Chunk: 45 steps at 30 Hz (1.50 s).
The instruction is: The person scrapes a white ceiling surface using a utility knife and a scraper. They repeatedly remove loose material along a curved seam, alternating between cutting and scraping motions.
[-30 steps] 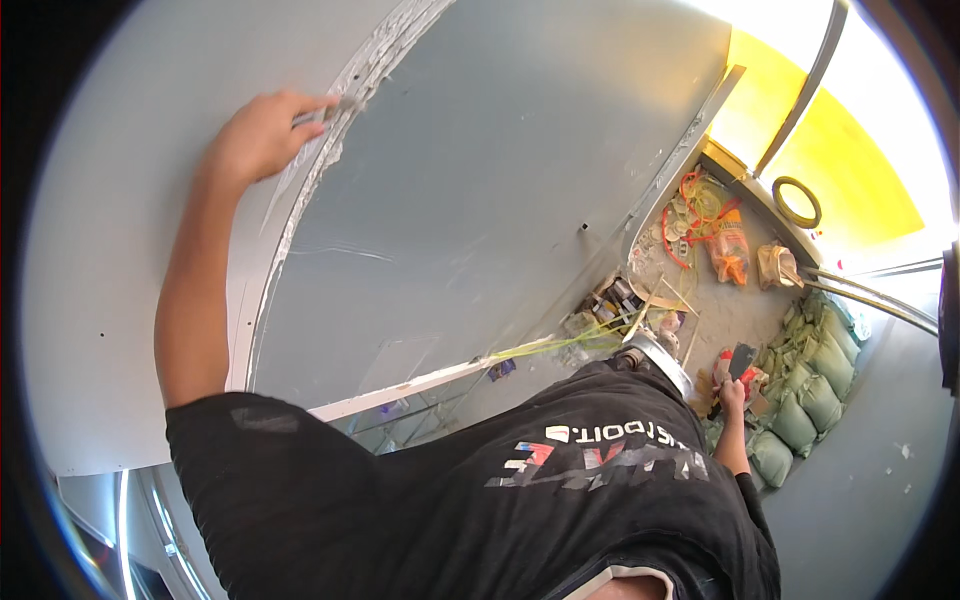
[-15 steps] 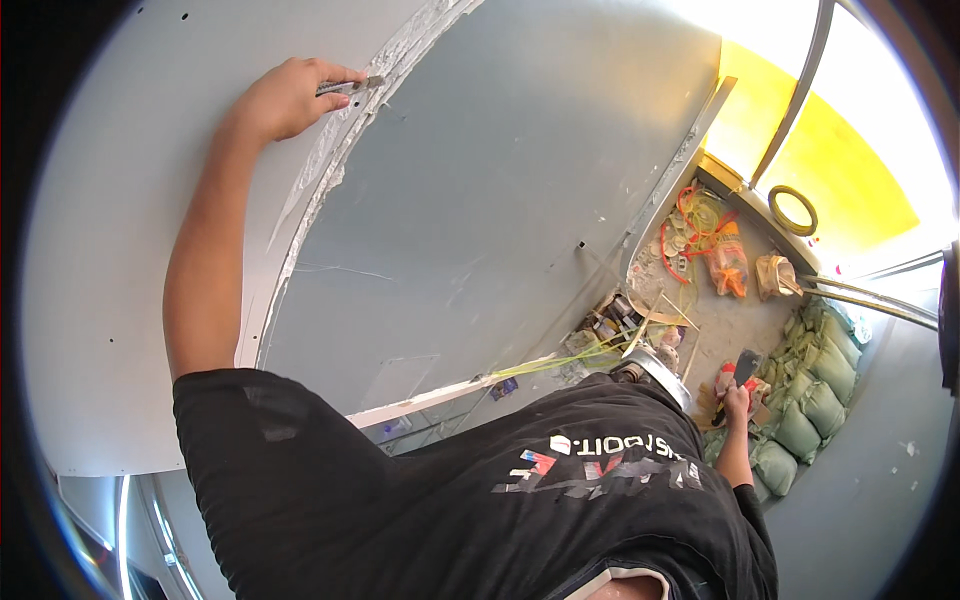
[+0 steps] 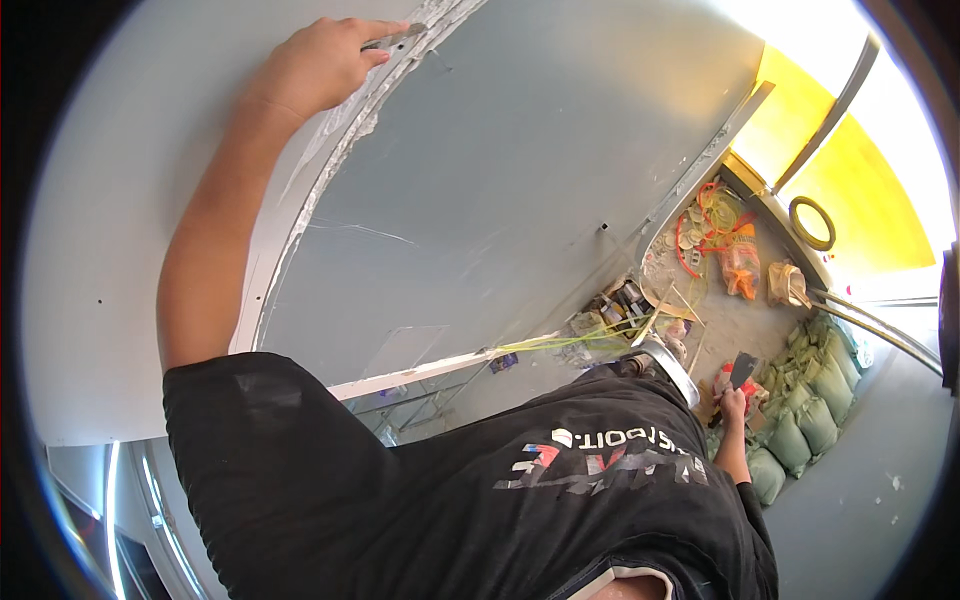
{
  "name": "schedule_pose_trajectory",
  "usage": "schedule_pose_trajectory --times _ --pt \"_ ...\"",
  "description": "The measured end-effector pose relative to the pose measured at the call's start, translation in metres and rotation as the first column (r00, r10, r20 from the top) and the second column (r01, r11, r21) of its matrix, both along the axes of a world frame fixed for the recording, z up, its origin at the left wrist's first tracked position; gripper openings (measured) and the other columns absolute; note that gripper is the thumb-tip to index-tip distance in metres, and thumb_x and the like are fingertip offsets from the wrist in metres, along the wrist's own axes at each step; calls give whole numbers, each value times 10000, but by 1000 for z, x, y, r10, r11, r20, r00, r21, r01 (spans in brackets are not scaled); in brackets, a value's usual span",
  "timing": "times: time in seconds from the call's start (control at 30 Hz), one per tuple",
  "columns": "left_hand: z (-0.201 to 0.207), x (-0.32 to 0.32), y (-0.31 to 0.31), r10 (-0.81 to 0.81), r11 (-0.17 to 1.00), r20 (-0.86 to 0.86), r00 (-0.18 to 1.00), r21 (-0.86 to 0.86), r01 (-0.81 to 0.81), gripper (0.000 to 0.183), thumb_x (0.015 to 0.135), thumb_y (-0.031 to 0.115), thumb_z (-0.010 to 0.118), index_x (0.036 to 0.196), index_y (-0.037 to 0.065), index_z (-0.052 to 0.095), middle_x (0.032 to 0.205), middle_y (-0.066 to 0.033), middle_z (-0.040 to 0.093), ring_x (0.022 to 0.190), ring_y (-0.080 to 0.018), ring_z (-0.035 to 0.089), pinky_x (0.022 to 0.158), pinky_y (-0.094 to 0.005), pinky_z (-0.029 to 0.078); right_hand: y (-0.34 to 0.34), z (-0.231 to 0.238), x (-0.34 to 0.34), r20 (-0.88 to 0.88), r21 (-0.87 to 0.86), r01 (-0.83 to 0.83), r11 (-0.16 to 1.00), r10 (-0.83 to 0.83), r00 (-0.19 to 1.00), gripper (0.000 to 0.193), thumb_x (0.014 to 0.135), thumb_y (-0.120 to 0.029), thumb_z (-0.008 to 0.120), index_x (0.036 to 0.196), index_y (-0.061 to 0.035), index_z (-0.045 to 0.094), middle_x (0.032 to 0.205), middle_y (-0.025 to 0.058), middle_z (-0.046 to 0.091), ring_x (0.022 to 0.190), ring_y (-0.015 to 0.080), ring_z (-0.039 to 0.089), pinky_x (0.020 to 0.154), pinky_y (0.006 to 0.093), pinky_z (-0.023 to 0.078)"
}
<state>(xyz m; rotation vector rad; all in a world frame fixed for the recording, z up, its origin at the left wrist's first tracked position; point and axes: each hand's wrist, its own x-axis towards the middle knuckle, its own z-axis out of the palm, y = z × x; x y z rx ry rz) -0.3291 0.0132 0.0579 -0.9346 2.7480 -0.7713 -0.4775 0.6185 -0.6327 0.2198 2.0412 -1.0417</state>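
My left hand (image 3: 315, 70) is raised high at the upper left, closed on a slim metal tool (image 3: 396, 40) with a short flat tip. Its forefinger lies stretched along the tool, and most of the handle is hidden in the hand. The tip is at a rough strip of white plaster (image 3: 368, 112) along the edge between the pale panel (image 3: 130, 200) and the grey-blue wall (image 3: 520, 150). Low at the right, my right hand (image 3: 733, 404) grips a putty knife (image 3: 743, 371) with its broad dark blade pointing away from me.
Green sandbags (image 3: 815, 420) are piled right of my right hand. Farther off lie an orange-and-clear bag (image 3: 740, 262), a brown paper bag (image 3: 787, 285) and a red hose (image 3: 684, 255). Boxes and debris (image 3: 622, 305) lie by the wall's foot. A black ring (image 3: 812, 223) rests against the yellow panel.
My left hand has moved up and to the right along the plaster strip with the metal tool. My right hand still holds the putty knife, nearly in the same place.
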Motion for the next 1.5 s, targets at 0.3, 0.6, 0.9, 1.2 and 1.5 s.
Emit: schedule_pose_trajectory --times 0.3,0.6,0.9,1.2,1.5 --pt "32 37 17 110 992 29 994 66 -111 338 1010 330 618 1344 325 669 1089 -101 759 980 -325 707 898 -448 564 -23 -8 -37 -68 -138 33 990 -42 997 361 1078 -281 462 824 -38 542 609 87 585 509 244 595 505 407 478" --pt "28 -4 3 32 991 -5 999 132 -31 322 1018 322 611 1332 346 680 1236 -58 725 1103 -293 682 935 -452 559 -22 4 -38 -28 -99 29 995 -32 999 395 1066 -301 490 785 -32 564 609 98 619 530 235 621 529 380 474" --pt "19 -3 17 41 999 16 999 -20 -41 328 1024 332 594 1341 353 673 1147 -53 752 993 -286 711 888 -441 580 23 -39 -13 -3 -67 6 998 -6 1000 401 1059 -298 482 820 -2 610 621 95 622 545 235 650 520 391 493" --pt "20 27 9 55 991 -28 998 120 -51 360 1009 289 627 1366 317 659 1090 -93 758 956 -297 705 909 -435 560 -14 -13 -29 -68 -108 19 994 -26 997 372 1071 -296 480 788 -60 528 634 95 600 491 227 597 471 391 453" --pt "51 -13 23 61 969 -7 998 239 -58 342 1017 273 615 1354 288 669 1284 -79 696 1138 -307 657 987 -437 522 35 -7 -55 -3 -175 134 975 -137 991 388 1048 -279 461 831 17 587 641 132 635 540 258 646 522 405 510"
